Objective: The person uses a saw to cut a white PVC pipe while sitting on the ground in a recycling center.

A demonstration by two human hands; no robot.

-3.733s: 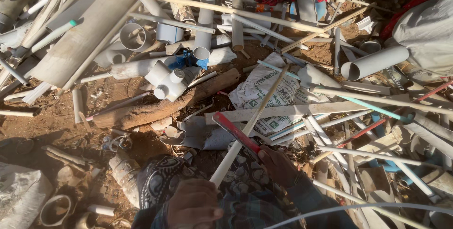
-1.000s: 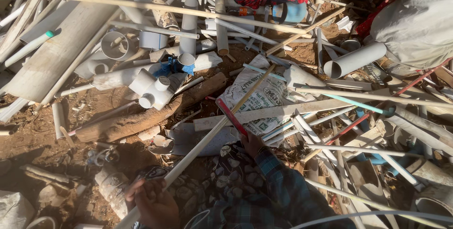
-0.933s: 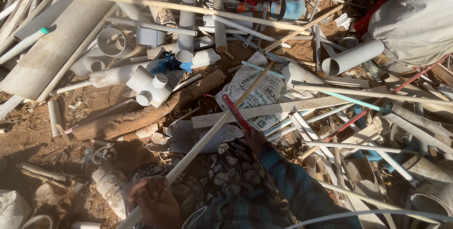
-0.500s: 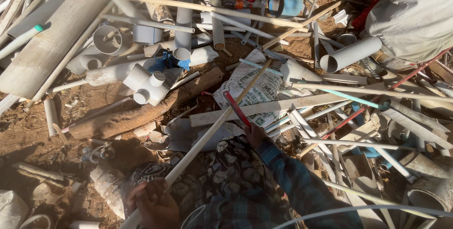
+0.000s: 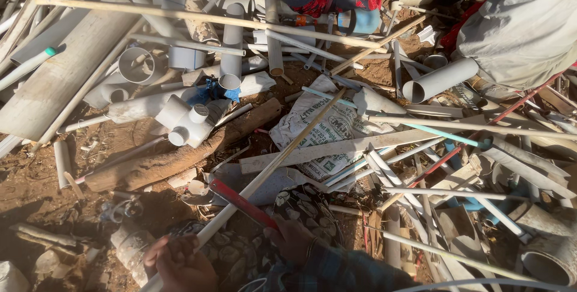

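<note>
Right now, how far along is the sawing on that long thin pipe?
Nothing cut off it shows yet. The long thin pipe runs unbroken from the left hand up over the printed sack. In hand: the left hand grips its near end, and the right hand holds the red-handled saw across it. Whether a groove has started cannot be told. The cut itself is left.
</note>
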